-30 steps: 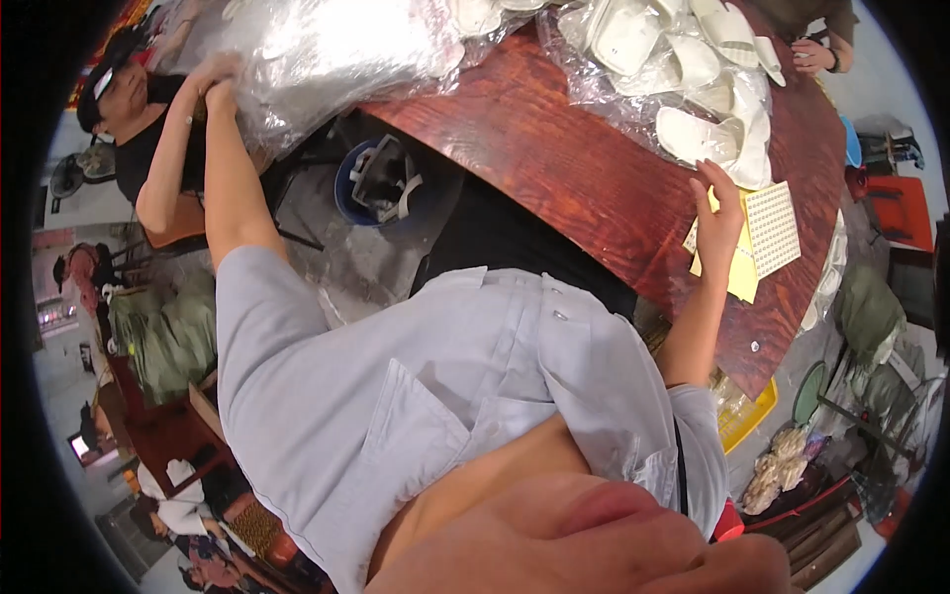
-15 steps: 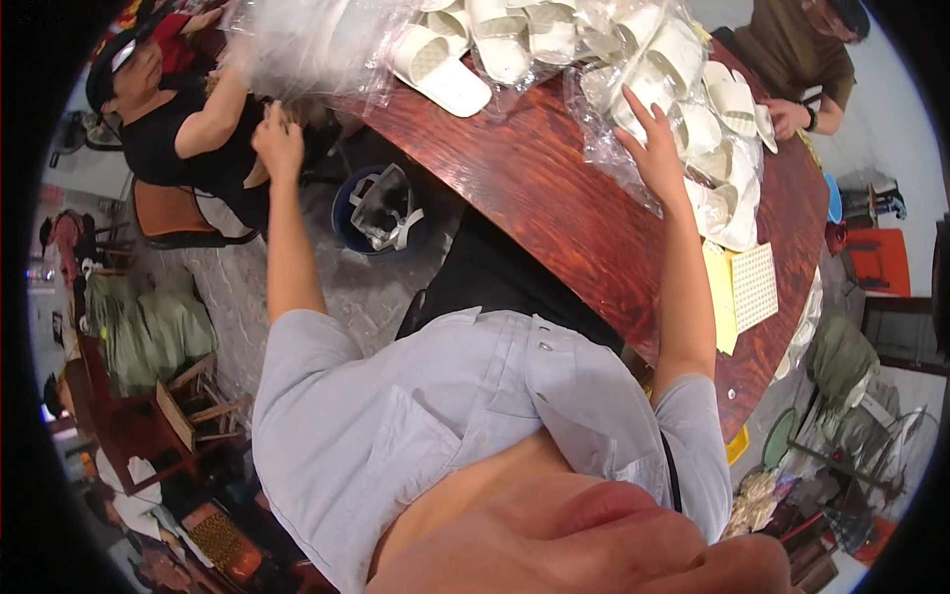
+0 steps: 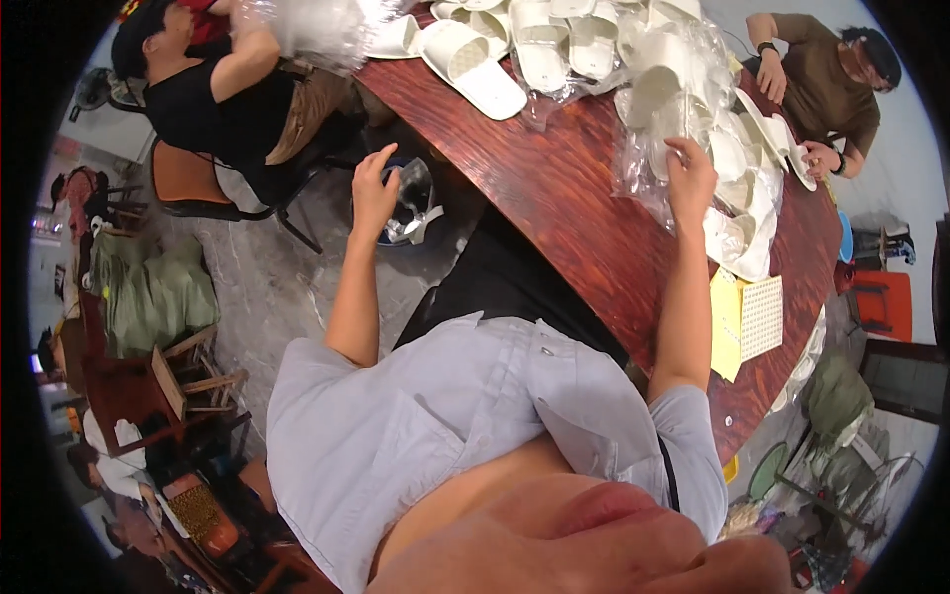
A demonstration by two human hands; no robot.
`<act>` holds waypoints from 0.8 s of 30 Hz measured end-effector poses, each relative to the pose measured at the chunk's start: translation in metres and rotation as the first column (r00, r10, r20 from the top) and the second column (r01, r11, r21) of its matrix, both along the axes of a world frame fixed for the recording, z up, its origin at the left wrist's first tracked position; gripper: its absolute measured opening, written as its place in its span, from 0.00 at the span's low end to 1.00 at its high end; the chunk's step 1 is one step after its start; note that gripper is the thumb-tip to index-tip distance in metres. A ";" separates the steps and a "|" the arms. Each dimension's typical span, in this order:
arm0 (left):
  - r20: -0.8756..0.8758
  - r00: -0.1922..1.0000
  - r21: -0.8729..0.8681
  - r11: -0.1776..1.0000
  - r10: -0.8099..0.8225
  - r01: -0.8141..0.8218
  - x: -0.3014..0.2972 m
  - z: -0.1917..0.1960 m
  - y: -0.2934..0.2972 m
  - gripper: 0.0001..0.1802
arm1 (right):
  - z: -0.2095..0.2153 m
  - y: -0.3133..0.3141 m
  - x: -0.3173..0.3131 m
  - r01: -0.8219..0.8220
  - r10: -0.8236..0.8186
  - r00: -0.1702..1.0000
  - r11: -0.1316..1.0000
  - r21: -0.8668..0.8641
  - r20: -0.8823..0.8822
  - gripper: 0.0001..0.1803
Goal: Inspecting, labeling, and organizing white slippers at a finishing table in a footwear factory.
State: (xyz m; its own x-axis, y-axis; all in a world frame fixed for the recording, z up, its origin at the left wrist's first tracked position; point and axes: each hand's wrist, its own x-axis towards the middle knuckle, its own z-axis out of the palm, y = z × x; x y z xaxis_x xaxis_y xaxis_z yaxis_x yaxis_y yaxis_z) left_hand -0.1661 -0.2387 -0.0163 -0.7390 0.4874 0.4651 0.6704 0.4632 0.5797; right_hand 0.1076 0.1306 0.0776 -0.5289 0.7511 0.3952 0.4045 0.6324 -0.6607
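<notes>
Clear plastic bag [image 3: 648, 173] near the worktop's [image 3: 574, 228] far edge is pinched by right hand [image 3: 690, 178] fingers; left hand [image 3: 374, 193] hangs half-open off the near edge, likely needed next to pull a white slipper [image 3: 475, 69].

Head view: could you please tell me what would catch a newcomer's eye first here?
The heap of white slippers in clear plastic bags on the reddish wooden table stands out first. The right hand touches a bag at the heap's edge, while the left hand hangs empty above a blue bin.
</notes>
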 end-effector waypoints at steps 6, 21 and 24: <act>0.056 0.985 0.104 0.982 -0.164 0.158 0.014 0.030 0.038 0.22 | 0.022 -0.055 0.114 -0.318 0.356 0.934 0.872 -0.372 0.037 0.22; -0.014 0.777 0.062 0.775 -0.629 0.629 0.086 0.058 0.178 0.22 | 0.010 -0.148 0.206 0.441 -0.316 0.885 0.803 -0.401 0.341 0.09; 0.054 0.781 0.024 0.783 -0.622 0.622 0.085 0.039 0.176 0.22 | -0.008 -0.148 0.200 0.097 -0.055 0.993 0.879 -0.466 0.103 0.10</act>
State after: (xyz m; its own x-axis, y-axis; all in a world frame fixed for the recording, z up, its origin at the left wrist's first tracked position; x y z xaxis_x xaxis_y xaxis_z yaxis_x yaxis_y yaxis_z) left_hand -0.0812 -0.0626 0.0228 -0.3007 0.8485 0.4356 0.7784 -0.0456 0.6261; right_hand 0.3073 -0.0169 0.0697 -0.4783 0.8764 -0.0570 0.5056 0.2217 -0.8338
